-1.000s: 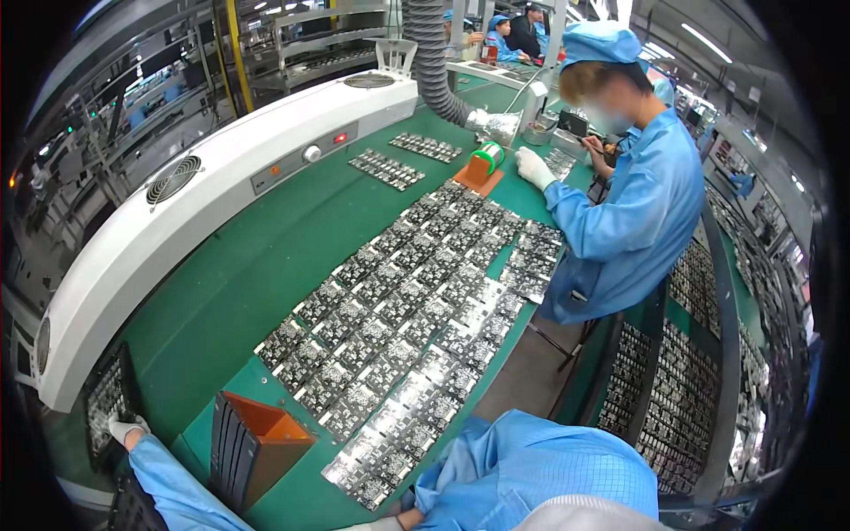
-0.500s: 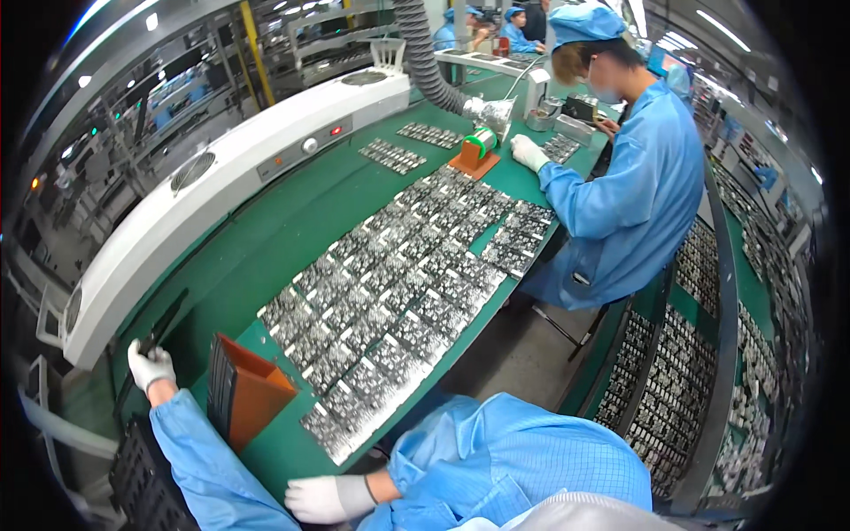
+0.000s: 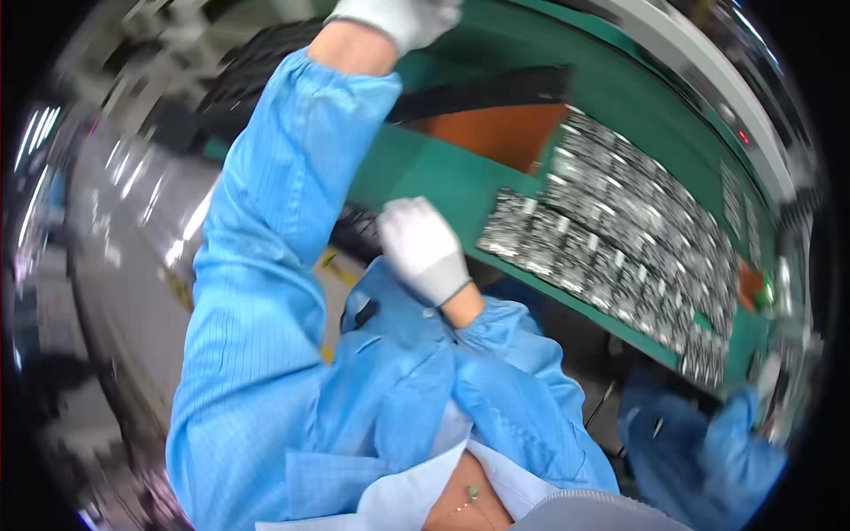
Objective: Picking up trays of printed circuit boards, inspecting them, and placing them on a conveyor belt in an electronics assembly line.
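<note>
My left hand [image 3: 409, 21], in a white glove, reaches out at the top edge of the view, over the far left end of the green table [image 3: 425, 168]. It is blurred and partly cut off, so its fingers do not show clearly. Beside it lies a dark-sided brown-orange holder [image 3: 496, 134]. My right hand [image 3: 420, 248], also gloved in white, is in front of my body by the table's near edge. Its fingers are curled under, and anything inside them is hidden. A black object [image 3: 356, 232] sits just left of that hand.
Rows of small circuit boards [image 3: 611, 239] cover the table to the right. A long white machine housing [image 3: 699, 75] runs along the far side. At the lower right a co-worker's blue sleeve [image 3: 739, 447] shows. Shiny floor [image 3: 133, 221] lies to the left, blurred.
My view has swung left and down, so the boards and co-worker now appear farther right. My left arm stretches farther up the view; my right hand shows nearer the middle.
</note>
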`<state>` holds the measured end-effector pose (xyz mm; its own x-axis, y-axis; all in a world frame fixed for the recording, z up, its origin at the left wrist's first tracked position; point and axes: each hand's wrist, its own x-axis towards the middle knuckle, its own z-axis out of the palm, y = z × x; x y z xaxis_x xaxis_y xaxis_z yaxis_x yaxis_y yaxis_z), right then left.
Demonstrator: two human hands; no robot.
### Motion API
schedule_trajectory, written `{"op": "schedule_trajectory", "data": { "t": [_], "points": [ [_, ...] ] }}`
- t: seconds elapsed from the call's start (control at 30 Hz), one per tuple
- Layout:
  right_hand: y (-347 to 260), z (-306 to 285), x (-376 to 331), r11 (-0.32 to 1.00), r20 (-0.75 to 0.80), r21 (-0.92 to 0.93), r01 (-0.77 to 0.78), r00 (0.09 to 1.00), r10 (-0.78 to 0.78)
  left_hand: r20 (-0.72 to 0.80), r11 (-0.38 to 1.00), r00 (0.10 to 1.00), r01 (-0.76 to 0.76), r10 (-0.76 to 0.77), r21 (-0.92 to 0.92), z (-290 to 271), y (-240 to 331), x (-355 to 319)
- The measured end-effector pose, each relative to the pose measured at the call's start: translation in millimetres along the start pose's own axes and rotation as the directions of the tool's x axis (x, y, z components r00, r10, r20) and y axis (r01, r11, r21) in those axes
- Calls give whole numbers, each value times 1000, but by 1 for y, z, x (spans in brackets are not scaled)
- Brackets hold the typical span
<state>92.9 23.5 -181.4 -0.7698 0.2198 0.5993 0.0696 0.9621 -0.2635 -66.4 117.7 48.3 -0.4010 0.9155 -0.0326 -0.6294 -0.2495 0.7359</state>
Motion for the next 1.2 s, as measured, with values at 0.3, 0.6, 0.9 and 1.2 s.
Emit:
{"op": "schedule_trajectory", "data": {
  "t": [0.3, 0.6, 0.9, 1.2],
  "points": [
    [-3, 7, -11, 991, -18, -131, 28, 999, -31, 0, 981, 996, -85, 87, 176, -65, 97, -143],
    [-8, 5, -11, 989, -25, -140, 45, 998, -49, -251, 850, 829, -415, 500, 324, -150, 122, -164],
    [-10, 5, -5, 987, -14, -160, 26, 999, -29, -177, 878, 862, -450, 475, 161, -212, 77, -89],
    [-8, 7, -6, 991, -10, -135, 16, 1000, -17, -343, 871, 801, -449, 491, 199, -226, 46, -61]
  ]
}}
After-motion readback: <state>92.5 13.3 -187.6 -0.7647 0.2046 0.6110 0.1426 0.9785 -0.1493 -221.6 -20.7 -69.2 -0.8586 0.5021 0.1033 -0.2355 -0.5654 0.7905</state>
